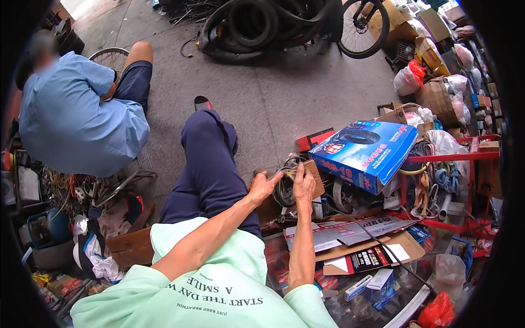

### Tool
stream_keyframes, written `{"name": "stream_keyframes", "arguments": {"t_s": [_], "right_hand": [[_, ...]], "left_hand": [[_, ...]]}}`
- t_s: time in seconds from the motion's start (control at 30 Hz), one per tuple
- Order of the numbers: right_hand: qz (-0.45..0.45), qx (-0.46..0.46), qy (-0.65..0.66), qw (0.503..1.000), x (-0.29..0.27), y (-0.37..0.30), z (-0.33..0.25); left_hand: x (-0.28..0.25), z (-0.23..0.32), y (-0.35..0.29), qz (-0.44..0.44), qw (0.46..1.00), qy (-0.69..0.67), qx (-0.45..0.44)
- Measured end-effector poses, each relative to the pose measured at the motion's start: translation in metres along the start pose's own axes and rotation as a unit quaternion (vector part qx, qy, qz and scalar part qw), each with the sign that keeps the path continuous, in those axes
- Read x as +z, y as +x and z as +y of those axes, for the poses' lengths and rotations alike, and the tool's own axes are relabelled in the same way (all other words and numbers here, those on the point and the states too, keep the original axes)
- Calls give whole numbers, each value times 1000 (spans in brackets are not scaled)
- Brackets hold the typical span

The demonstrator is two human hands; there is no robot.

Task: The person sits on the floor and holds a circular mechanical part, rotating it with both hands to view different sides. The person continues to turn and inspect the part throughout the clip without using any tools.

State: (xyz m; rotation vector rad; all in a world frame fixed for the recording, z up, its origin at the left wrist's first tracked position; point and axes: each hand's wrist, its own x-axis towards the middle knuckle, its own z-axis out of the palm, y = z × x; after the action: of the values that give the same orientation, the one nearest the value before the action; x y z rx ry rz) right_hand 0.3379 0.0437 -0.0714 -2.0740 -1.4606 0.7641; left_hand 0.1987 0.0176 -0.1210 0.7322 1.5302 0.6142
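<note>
My left hand (263, 187) reaches over beside my right knee with its fingers closed and pointing right. Whatever sits in its fingertips is too small to make out. Close by on the right, my right hand (303, 185) is closed too, its thumb uppermost. A flat brown piece (318, 180), like wood or cardboard, shows against its right side; I cannot tell whether the hand grips it. Between and behind the two hands lies a coil of grey wire or cable (284, 191). A dark cord (367, 232) runs from near my right hand toward the lower right.
A blue tyre box (369, 150) lies right of my hands. Flattened cardboard (377, 257) covers a cluttered glass-topped case. A red metal rack (448, 157) stands farther right. Tyres (252, 24) and a bicycle wheel (363, 27) are ahead. Another person (82, 115) sits at the left.
</note>
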Motion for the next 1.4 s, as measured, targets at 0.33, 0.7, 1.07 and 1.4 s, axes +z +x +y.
{"name": "stream_keyframes", "arguments": {"t_s": [0.33,0.7,1.07,1.4], "right_hand": [[-30,-9,-126,992,2,2,-8],[-12,-38,-116,992,-9,1,-8],[-9,-46,-74,996,-21,3,-14],[-19,-17,-103,994,-20,10,-8]], "left_hand": [[2,-3,1,20,997,35,-66],[1,-6,-4,-8,997,68,19],[7,-19,-3,-78,991,-105,-1],[0,4,-19,-82,991,-105,-23]]}}
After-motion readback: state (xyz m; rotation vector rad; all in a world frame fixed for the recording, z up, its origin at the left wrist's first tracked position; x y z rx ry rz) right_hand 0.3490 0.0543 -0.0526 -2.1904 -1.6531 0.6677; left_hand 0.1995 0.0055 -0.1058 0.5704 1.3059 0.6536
